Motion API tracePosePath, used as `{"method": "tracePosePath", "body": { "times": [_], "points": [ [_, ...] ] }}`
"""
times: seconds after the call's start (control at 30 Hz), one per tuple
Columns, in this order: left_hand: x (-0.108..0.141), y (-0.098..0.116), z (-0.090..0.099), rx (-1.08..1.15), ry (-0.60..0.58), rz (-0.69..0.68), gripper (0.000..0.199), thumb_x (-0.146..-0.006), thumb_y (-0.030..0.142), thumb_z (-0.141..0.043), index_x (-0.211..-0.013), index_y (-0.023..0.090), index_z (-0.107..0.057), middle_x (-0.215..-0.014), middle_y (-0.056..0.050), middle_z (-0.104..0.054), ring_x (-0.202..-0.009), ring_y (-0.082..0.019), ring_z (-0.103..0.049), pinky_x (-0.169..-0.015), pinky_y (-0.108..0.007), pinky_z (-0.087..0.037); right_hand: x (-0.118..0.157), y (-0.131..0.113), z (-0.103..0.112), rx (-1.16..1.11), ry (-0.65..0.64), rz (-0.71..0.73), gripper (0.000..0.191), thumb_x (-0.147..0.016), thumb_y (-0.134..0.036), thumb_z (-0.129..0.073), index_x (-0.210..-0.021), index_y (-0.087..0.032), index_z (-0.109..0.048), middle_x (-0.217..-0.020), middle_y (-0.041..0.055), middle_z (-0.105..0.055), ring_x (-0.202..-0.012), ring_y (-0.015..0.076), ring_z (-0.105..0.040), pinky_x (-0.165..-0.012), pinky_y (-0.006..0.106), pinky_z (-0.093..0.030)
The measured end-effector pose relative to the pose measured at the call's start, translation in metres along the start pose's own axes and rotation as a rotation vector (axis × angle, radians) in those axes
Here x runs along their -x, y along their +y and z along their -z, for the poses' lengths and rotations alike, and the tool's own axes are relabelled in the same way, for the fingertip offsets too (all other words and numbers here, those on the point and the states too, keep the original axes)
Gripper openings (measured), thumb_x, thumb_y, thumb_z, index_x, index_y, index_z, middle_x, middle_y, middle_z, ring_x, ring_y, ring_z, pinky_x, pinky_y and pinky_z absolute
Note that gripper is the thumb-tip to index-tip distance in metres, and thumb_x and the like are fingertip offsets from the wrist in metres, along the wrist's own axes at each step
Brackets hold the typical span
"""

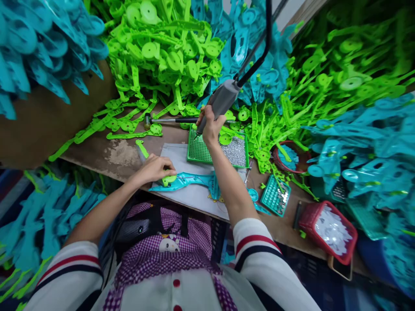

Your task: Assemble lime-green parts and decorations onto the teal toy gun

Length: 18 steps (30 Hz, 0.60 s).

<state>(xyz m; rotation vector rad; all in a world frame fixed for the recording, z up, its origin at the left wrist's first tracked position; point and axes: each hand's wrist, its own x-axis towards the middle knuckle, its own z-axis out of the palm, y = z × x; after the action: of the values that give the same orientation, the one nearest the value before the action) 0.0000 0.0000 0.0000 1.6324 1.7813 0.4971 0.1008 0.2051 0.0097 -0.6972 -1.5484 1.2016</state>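
My right hand [212,124] is wrapped round a grey electric screwdriver [225,96], its bit pointing down above a green tray [198,151] of small metal screws [234,151]. Low on the bench, my left hand [157,167] has its fingers closed on a lime-green plastic part [168,179]. That part lies against the left end of a long blue plastic piece [191,179], which rests flat on a grey cloth [173,152]. My right forearm hides some of the blue piece's right side.
Heaps of green parts [175,60] and blue parts [246,52] crowd the back. A hammer [175,120] lies behind the tray. To the right are a small teal tray [275,196] with metal discs, a red basket [330,229] of clear pieces and a round red bowl [300,166].
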Motion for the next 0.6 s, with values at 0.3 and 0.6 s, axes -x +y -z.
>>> {"method": "tracePosePath", "body": {
  "times": [0.3,0.6],
  "points": [
    [-0.0066,-0.0051,0.0039,-0.018,-0.067,-0.072,0.022,-0.085,0.043,-0.063,-0.081,0.026,-0.075,-0.089,0.0,-0.077,-0.085,-0.02,-0.068,-0.086,-0.035,-0.036,-0.001,0.0044,0.0032,0.005,-0.008,0.012,0.052,-0.08,-0.073,-0.052,-0.079,-0.022,-0.065,-0.055,-0.0039,-0.049,-0.052,0.0132,-0.057,-0.051,0.029,-0.045],
    [-0.0077,-0.003,0.0058,-0.005,-0.096,-0.04,0.018,-0.083,0.041,-0.065,-0.081,0.026,-0.075,-0.091,0.0,-0.077,-0.087,-0.02,-0.069,-0.085,-0.033,-0.039,-0.0025,0.0004,0.0021,-0.023,-0.036,-0.056,0.055,-0.08,-0.074,-0.05,-0.088,-0.023,-0.066,-0.055,-0.0046,-0.049,-0.052,0.0121,-0.056,-0.051,0.028,-0.044]
  ]
}}
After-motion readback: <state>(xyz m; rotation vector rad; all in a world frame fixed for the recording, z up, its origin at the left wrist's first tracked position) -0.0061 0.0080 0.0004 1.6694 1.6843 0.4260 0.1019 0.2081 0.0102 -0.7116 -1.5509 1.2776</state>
